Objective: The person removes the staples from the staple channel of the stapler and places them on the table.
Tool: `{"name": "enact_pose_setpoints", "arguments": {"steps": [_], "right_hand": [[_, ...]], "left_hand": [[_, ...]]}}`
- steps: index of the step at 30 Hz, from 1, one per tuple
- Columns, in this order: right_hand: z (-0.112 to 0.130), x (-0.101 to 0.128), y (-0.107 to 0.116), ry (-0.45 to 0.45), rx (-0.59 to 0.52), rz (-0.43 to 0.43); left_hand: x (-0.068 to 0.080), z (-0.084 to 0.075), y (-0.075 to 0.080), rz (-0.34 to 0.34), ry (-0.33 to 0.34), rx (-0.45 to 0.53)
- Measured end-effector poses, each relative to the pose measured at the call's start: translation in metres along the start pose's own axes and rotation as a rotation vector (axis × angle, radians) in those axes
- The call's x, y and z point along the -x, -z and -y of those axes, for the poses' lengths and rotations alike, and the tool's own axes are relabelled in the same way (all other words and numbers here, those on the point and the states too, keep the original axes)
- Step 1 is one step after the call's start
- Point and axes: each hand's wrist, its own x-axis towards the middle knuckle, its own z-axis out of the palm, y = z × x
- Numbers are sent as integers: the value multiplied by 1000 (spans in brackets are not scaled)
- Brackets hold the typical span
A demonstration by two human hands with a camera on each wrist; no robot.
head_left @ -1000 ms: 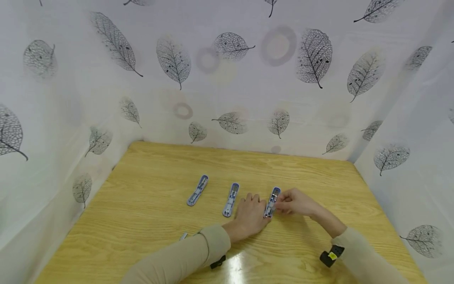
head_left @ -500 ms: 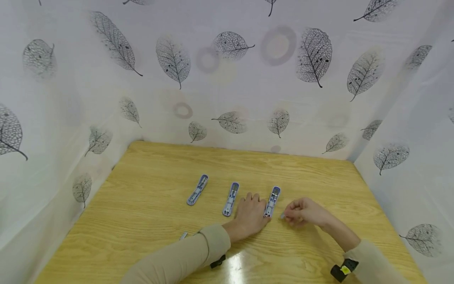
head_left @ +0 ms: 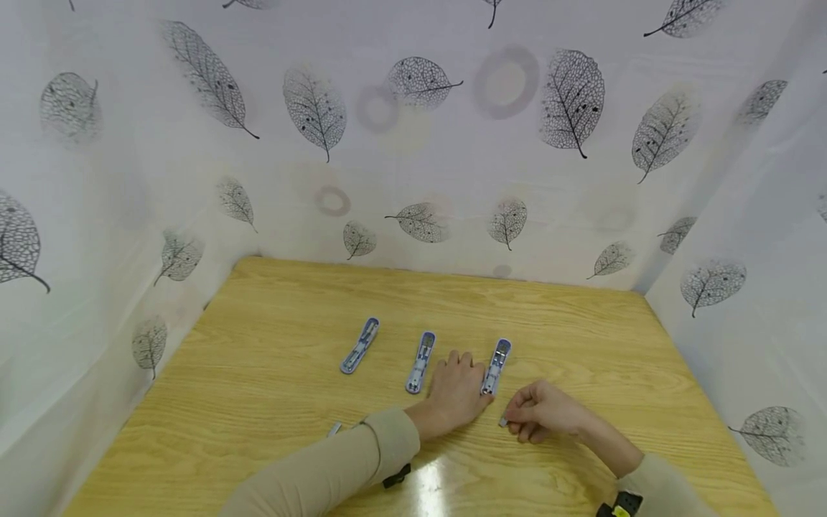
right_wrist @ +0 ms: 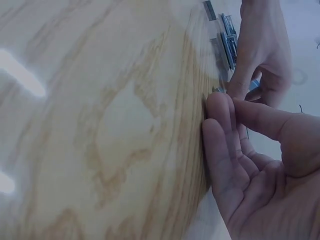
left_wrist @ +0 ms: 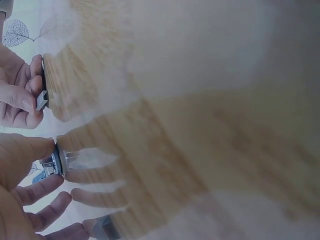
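While both hands rest low on the wooden table (head_left: 271, 402), the scene reads so:
Left hand (head_left: 455, 391): lies flat, fingers relaxed and spread; its thumb side touches the near end of the right stapler (head_left: 496, 367).
Right hand (head_left: 541, 411): fingers curled, pinching a small grey metal piece (head_left: 503, 421) at the fingertips; just beside the left hand, near that stapler's near end.
Middle stapler (head_left: 421, 362): just beyond the left hand's fingers, on their outer side.
Left stapler (head_left: 360, 345): farther out from the left hand; apart.
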Motion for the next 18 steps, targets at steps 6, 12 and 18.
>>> {"name": "enact_pose_setpoints", "arguments": {"steps": [6,12,18], "right_hand": [[0,-1,-2,-31,25,-32],[1,-2,-3,-39,78,-111],[6,5,3,78,272,-323]], "left_hand": [[1,0,-1,1,-9,5],[2,2,0,13,-12,32],[5,11,-3,30,-27,101]]}}
